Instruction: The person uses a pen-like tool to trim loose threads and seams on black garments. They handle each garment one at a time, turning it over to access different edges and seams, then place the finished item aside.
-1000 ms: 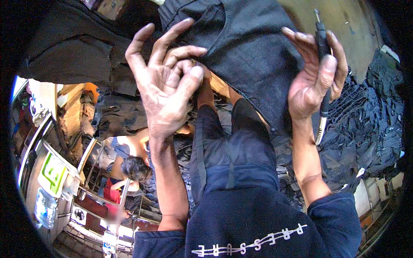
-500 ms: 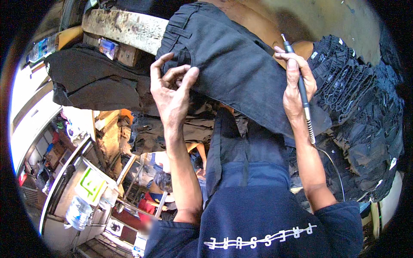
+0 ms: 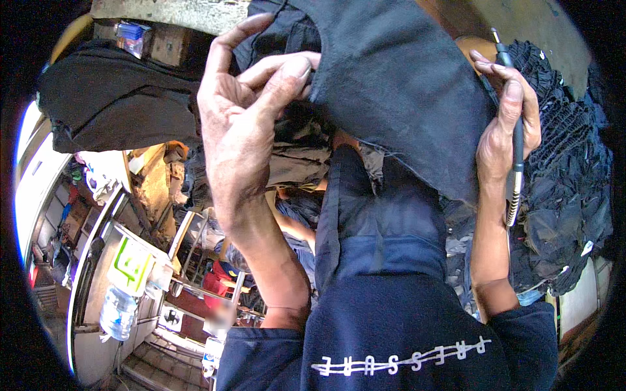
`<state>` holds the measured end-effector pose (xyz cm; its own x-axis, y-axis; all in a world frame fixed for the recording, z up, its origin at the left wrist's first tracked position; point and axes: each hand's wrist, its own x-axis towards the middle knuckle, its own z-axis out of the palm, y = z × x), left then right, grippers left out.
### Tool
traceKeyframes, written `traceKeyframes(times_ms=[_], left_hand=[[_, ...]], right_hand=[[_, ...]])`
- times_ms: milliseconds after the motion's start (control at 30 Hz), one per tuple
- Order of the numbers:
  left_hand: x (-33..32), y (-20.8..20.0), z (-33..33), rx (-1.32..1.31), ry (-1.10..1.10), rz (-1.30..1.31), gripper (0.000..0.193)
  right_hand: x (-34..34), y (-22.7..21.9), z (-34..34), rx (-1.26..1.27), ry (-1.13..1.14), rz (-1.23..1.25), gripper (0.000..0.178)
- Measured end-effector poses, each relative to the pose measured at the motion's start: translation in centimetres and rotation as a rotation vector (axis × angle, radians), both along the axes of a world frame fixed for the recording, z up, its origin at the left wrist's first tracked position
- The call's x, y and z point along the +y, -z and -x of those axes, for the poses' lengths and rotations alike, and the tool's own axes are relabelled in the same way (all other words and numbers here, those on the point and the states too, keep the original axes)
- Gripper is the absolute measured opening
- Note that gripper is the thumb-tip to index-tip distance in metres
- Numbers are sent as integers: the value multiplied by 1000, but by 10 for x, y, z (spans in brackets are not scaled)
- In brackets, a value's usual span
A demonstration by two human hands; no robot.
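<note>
A pair of black trousers (image 3: 404,85) hangs spread between my hands, above my lap. My left hand (image 3: 238,124) is closed on its left side, with thumb and index finger pinching the cloth at the curved pocket edge. At the far right edge of the trousers is my right hand (image 3: 505,137). It holds a slim black pen-shaped tool (image 3: 519,146) with a thin metal tip pointing up and a coiled spring at its cord end. The fingertips of that hand lie close to the cloth; whether they grip it too I cannot tell.
A heap of black garments with gathered waists (image 3: 561,176) lies at the right. Another black garment (image 3: 124,98) lies at the left, below a worn pale board (image 3: 169,8) and a small blue-topped plastic box (image 3: 132,39). A large clear bottle (image 3: 119,313) stands lower left.
The trousers and my left hand have come up closer to the camera. My right hand has moved to the right with the tool, which now stands more upright. The whole view has shifted.
</note>
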<state>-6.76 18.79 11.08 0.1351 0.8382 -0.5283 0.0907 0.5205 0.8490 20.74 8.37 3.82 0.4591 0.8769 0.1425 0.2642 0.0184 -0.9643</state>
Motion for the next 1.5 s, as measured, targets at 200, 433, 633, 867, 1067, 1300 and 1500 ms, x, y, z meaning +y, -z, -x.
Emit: traceKeyframes(times_ms=[200,433,633,867,1067,1300,1500], left_hand=[[8,5,16,-120,103,52,71],[7,5,25,-156,243,3,84],[0,6,29,-165,192,4,103],[-25,14,23,-15,89,-154,100],[-35,28,21,13,16,-202,96],[-34,30,27,13,31,-168,96],[-33,33,26,2,29,-180,96]], right_hand=[[2,1,9,-20,76,52,31],[3,1,5,-155,86,68,36],[4,-12,21,-225,33,-3,34],[26,-23,76,-235,-442,-254,34],[37,-14,91,-208,-535,-324,28],[35,-16,90,-185,-593,-296,28],[36,-11,93,-168,-593,-330,27]])
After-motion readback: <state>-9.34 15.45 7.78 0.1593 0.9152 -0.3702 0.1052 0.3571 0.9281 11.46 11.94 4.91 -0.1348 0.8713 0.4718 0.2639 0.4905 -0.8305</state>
